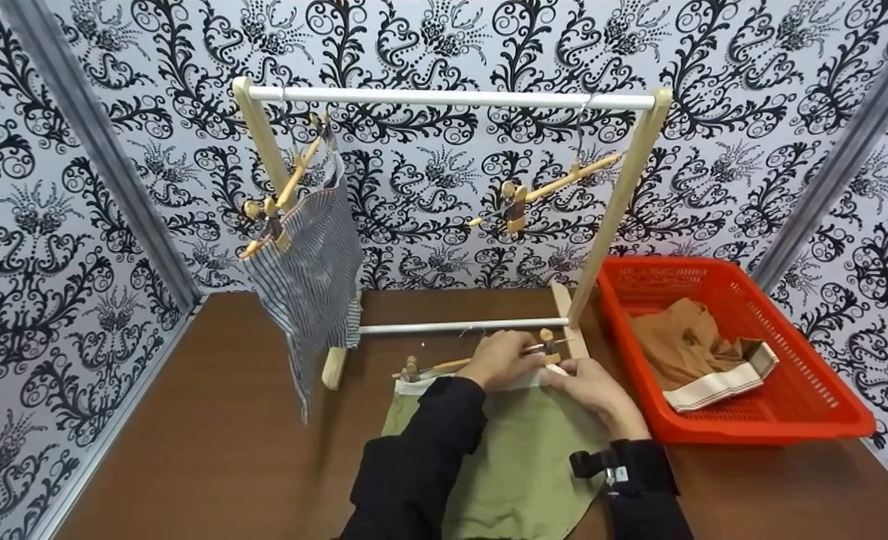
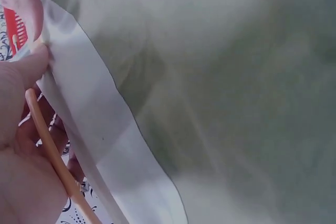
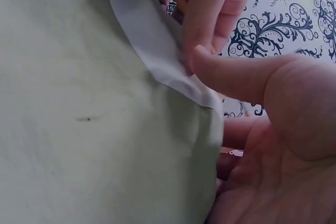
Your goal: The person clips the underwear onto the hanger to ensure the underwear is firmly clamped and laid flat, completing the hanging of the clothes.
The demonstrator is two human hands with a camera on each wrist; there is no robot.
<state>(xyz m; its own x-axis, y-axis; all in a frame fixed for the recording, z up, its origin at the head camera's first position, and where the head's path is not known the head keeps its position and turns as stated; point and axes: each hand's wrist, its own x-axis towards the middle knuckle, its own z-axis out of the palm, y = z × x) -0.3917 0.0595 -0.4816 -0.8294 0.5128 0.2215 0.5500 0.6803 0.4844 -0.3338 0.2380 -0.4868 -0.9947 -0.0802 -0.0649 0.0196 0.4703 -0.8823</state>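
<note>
**Legible text — none**

No words, labels, brands or numbers can be read in any view — the wallpaper [image 1: 444, 45] carries only black scrollwork, and the red basket [image 1: 826, 405] and green cloth [image 1: 519, 465] bear no lettering.

Black-and-white damask wallpaper [image 1: 751, 67], grey corner strips [image 1: 76, 142], brown wooden table [image 1: 211, 435]

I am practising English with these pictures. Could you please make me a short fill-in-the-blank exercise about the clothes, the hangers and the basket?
1. Both hands hold the pale waistband of a ____ garment on the table.
2. The basket at the right is ____.
3. The garment already hanging on the rack is ____.

Missing words: green; red; striped
</note>
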